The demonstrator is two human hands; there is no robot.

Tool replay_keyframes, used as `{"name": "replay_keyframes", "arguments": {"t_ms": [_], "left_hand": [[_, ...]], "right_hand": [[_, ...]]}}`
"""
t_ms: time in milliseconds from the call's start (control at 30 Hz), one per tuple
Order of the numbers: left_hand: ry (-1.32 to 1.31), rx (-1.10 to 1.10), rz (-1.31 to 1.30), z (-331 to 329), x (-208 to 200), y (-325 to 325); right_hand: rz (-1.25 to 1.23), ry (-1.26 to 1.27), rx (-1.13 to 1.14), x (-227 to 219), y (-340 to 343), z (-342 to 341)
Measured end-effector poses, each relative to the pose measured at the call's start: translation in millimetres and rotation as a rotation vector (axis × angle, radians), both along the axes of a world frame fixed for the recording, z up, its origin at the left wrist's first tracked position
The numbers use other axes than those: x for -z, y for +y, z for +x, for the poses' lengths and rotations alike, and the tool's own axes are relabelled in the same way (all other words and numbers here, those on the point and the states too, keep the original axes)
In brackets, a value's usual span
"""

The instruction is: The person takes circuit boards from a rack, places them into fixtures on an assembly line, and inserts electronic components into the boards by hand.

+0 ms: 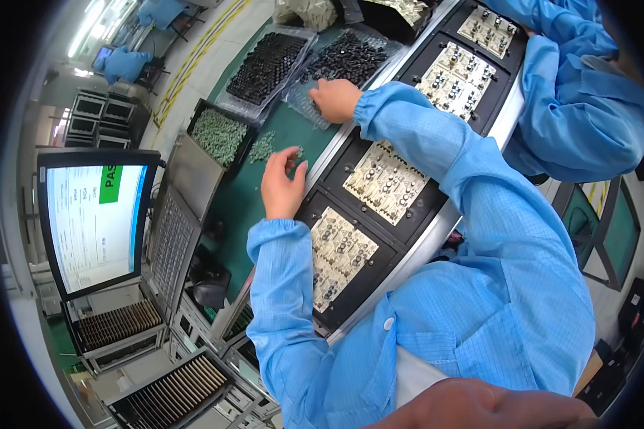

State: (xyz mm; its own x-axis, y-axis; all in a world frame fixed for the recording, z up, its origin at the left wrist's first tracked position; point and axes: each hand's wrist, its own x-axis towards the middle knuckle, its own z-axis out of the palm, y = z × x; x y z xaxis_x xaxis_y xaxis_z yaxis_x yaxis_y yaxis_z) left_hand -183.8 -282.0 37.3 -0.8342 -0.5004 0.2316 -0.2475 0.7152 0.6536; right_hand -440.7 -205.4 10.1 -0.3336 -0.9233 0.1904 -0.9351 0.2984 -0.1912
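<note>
My left hand (283,187) is over the green mat beside a small loose pile of green parts (262,146). Its thumb and fingers are bent with a gap between them, and I see nothing in it. A few more green parts lie by its fingertips. My right hand (335,100) reaches across to the near edge of a clear plastic bag (304,100) with many small black components (350,57). Its fingers are curled, and anything between them is too small or hidden. Just below my hands, light-coloured circuit boards (386,182) sit in black carrier trays (421,209) on the line.
A black bin of green parts (220,136) and another sheet of black components (268,68) stand beyond my hands. To the left are a monitor (96,222), a keyboard (172,247) and slotted board racks (175,393). At upper right, a co-worker's blue sleeve (572,107) is close to the line.
</note>
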Motion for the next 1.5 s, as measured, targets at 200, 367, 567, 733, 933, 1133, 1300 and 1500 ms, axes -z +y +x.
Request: {"name": "replay_keyframes", "arguments": {"t_ms": [200,367,567,733,933,1133,1300,1500], "left_hand": [[0.018,0.063,-0.380,-102,17,-27],[-0.107,0.020,-0.389,-153,45,-27],[-0.085,0.176,-0.517,-151,39,-6],[0.018,0.197,-0.567,-151,38,-10],[0.111,-0.089,0.180,-134,20,15],[0.234,-0.060,1.416,-69,4,66],[0.135,0.100,1.803,-36,9,82],[0.124,0.100,1.807,-31,15,85]], "right_hand": [[-0.110,-0.015,-0.046,11,6,-12],[-0.466,-0.634,0.080,7,36,-36],[-0.436,-1.517,0.124,-27,119,-28],[-0.459,-1.349,0.168,-30,169,-8],[-0.277,-0.890,0.093,-23,206,17],[-0.396,-0.442,0.144,-14,234,10],[-0.342,-0.274,0.079,-2,230,-11],[-0.371,-0.349,0.138,-3,226,-11]]}}
